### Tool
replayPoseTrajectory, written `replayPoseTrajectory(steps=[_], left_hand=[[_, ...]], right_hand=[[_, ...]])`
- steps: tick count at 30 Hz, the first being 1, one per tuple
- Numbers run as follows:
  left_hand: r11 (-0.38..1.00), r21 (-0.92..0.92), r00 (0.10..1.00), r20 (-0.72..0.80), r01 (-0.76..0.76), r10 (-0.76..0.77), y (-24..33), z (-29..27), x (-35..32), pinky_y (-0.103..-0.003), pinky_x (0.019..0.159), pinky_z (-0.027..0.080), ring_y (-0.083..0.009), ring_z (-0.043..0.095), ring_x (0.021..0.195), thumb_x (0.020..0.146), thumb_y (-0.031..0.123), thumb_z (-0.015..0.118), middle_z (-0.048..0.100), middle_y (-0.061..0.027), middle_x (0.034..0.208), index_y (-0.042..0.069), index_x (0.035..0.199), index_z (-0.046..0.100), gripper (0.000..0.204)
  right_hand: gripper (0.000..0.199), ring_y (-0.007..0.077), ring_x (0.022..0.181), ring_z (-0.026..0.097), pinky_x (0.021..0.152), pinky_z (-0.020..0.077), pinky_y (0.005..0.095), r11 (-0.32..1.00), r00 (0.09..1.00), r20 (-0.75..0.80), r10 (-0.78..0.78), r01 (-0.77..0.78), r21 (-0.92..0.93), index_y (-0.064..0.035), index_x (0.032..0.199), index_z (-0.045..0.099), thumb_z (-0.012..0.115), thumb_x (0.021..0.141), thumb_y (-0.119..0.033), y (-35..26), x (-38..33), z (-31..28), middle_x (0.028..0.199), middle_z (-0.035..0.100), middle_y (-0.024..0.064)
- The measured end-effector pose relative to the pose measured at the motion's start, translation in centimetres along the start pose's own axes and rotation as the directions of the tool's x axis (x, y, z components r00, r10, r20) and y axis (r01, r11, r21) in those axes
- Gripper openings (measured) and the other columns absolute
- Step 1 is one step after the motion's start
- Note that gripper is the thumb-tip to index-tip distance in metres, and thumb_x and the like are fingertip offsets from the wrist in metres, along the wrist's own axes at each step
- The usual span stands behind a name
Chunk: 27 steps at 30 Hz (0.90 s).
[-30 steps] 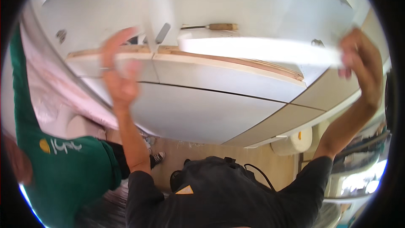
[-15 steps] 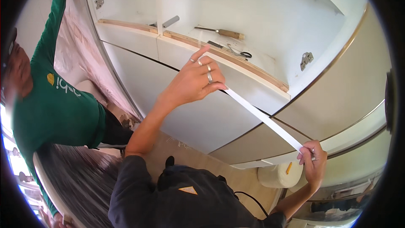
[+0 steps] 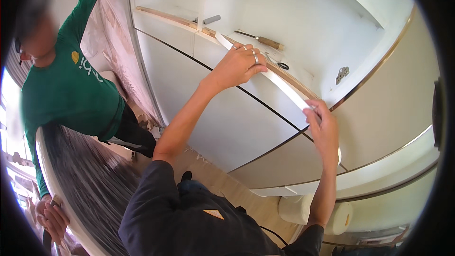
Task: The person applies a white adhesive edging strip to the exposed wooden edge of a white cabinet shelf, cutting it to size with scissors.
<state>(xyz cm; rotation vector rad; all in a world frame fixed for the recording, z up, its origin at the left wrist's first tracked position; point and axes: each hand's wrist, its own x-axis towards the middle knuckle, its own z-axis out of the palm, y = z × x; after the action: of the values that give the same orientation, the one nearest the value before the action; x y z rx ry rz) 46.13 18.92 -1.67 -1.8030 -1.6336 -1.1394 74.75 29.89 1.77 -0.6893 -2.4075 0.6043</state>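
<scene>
A narrow white strip [image 3: 288, 89], like edge banding, lies along the bare wooden front edge [image 3: 166, 17] of an open white cabinet [image 3: 303, 23]. My left hand [image 3: 241, 66], with rings on its fingers, is closed on the strip near the middle of that edge. The strip's far end sticks out past the fingers toward the upright divider. My right hand [image 3: 324, 125] pinches the strip near the cabinet's right corner, and a loose tail curves down beside the wrist. Whether the strip touches the wood all along, I cannot tell.
Inside the cabinet lie a wooden-handled chisel [image 3: 270, 42], partly hidden scissors [image 3: 283, 65] and a grey bar [image 3: 211, 19]. A hinge [image 3: 342, 75] is on the right wall. A person in green [image 3: 71, 95] stands left, beside a dark-streaked tabletop [image 3: 87, 170]. White rolls [image 3: 293, 209] stand low right.
Both hands have moved up to the cabinet edge, the right one also leftward. The strip, stretched slanting across the doors before, now follows the edge. The person in green has shifted.
</scene>
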Motion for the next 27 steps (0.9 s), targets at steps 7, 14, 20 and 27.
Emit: replayPoseTrajectory(steps=[7, 14, 20, 27], left_hand=[[0.990, -0.129, 0.988, -0.129, 0.063, -0.079, -4.2, -0.4, -0.6, -0.042, 0.094, 0.039, -0.0271, 0.054, 0.096, 0.094, 0.023, 0.065, 0.064, -0.0042, 0.095, 0.011, 0.088, 0.072, 0.016], [0.979, -0.165, 0.987, -0.081, 0.121, -0.135, -5.6, 0.4, 0.5, -0.045, 0.099, 0.040, -0.0304, 0.054, 0.109, 0.093, 0.024, 0.066, 0.064, -0.0077, 0.099, 0.007, 0.091, 0.074, 0.019], [0.974, -0.176, 0.988, -0.036, 0.141, -0.149, -6.3, 0.0, 0.5, -0.043, 0.096, 0.044, -0.0303, 0.055, 0.109, 0.092, 0.024, 0.067, 0.065, -0.0092, 0.101, 0.005, 0.090, 0.076, 0.020], [0.973, -0.191, 0.991, 0.054, 0.132, -0.124, -7.2, -1.0, 0.8, -0.040, 0.096, 0.046, -0.0290, 0.056, 0.105, 0.092, 0.020, 0.066, 0.066, -0.0078, 0.104, 0.005, 0.091, 0.076, 0.018]], right_hand=[[0.020, 0.0338, 0.080, 0.069, 0.071, 0.0498, 0.0416, 0.951, 0.997, -0.037, -0.067, 0.052, -0.305, -0.0095, 0.107, 0.067, 0.067, 0.093, -0.024, -3.4, 5.0, 1.3, 0.085, 0.072, 0.0180], [0.018, 0.0322, 0.068, 0.062, 0.070, 0.0476, 0.0419, 0.929, 0.995, -0.080, 0.051, -0.077, -0.362, -0.0102, 0.104, 0.069, 0.065, 0.093, -0.024, -5.1, 5.9, 2.0, 0.071, 0.067, 0.0137], [0.018, 0.0320, 0.065, 0.061, 0.067, 0.0459, 0.0423, 0.901, 0.984, -0.131, 0.124, -0.167, -0.399, -0.0104, 0.104, 0.069, 0.065, 0.093, -0.024, -5.6, 6.2, 3.3, 0.071, 0.067, 0.0131], [0.018, 0.0346, 0.078, 0.068, 0.072, 0.0499, 0.0424, 0.859, 0.978, -0.192, 0.087, -0.171, -0.483, -0.0088, 0.102, 0.068, 0.065, 0.094, -0.025, -5.3, 6.0, 4.3, 0.085, 0.072, 0.0161]])
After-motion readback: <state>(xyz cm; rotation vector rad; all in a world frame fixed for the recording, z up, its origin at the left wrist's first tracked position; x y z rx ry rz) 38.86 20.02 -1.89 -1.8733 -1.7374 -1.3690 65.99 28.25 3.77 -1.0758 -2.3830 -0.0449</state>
